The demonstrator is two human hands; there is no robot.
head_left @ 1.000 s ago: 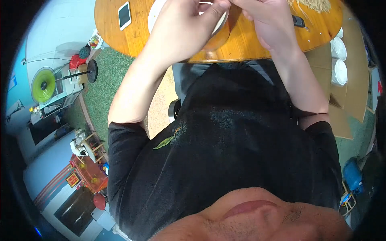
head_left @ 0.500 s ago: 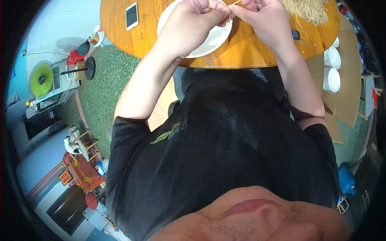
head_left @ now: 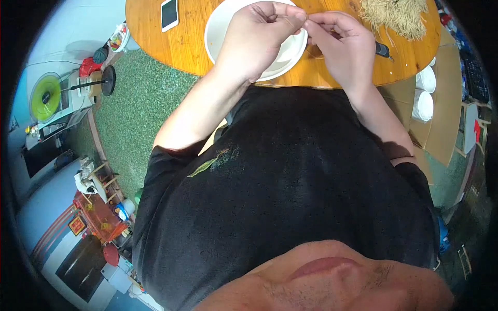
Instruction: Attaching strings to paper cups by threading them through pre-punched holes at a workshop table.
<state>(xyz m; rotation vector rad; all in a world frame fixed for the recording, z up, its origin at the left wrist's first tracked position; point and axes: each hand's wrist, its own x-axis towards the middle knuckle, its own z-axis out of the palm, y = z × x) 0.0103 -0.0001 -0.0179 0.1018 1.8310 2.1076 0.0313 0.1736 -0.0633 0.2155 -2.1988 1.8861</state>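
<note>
Above the white plate [head_left: 218, 36], my two hands meet fingertip to fingertip. My left hand [head_left: 262, 36] is closed in a pinch, thumb against forefinger, on a thin tan string [head_left: 310, 51]. The fingers of my right hand [head_left: 342, 46] pinch the same string from the other side. Only small bits of the string show; the fingertips hide the rest. To the right of my right hand lies a bundle of beige strings [head_left: 397, 19], with loose ends trailing over the table. A small black object [head_left: 383, 50] sits just beside my right hand.
The round wooden table [head_left: 184, 49] carries a white phone [head_left: 169, 15] at its left. On the floor at right, stacked white tubs [head_left: 424, 106] stand by cardboard [head_left: 443, 124]. A fan [head_left: 45, 97] stands at far left. A green leaf design [head_left: 203, 167] shows on my black shirt.
Both hands have come slightly lower in the view, and their fingertips are now closer together. The strand seen between them before is mostly hidden. The whole view has shifted a little.
</note>
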